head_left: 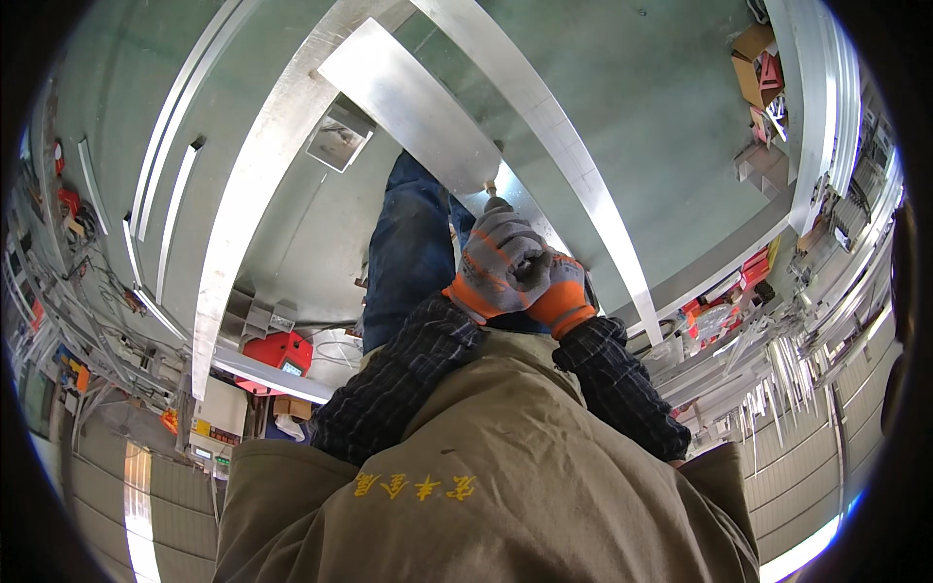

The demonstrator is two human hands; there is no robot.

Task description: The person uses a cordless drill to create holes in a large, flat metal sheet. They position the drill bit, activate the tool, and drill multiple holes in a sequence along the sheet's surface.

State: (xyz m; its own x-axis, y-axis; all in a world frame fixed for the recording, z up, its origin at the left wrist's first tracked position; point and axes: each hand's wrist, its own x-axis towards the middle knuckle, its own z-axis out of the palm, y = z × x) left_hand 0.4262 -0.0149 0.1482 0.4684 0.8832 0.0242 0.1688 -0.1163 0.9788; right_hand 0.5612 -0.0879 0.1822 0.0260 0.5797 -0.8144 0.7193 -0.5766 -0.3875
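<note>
A long, brushed metal panel (418, 97) slants across the middle of the head view, below my hands. My left hand (501, 255), in a grey and orange work glove, is closed round a welding torch (497, 203). The torch's copper-coloured tip points at the panel's surface, and a bluish-white glow lies on the metal beside it. Pressed against the left is my right hand (565, 294), in a matching glove. It is closed at the torch's rear end, its fingers mostly hidden. Most of the torch handle is covered by the gloves.
Curved by the lens, metal strips flank the panel on the left (255, 185) and right (554, 126). A red machine (279, 361) with a small screen stands lower left. Cardboard boxes (754, 66) and stacked metal profiles (826, 107) are at the right. My legs are under the panel.
</note>
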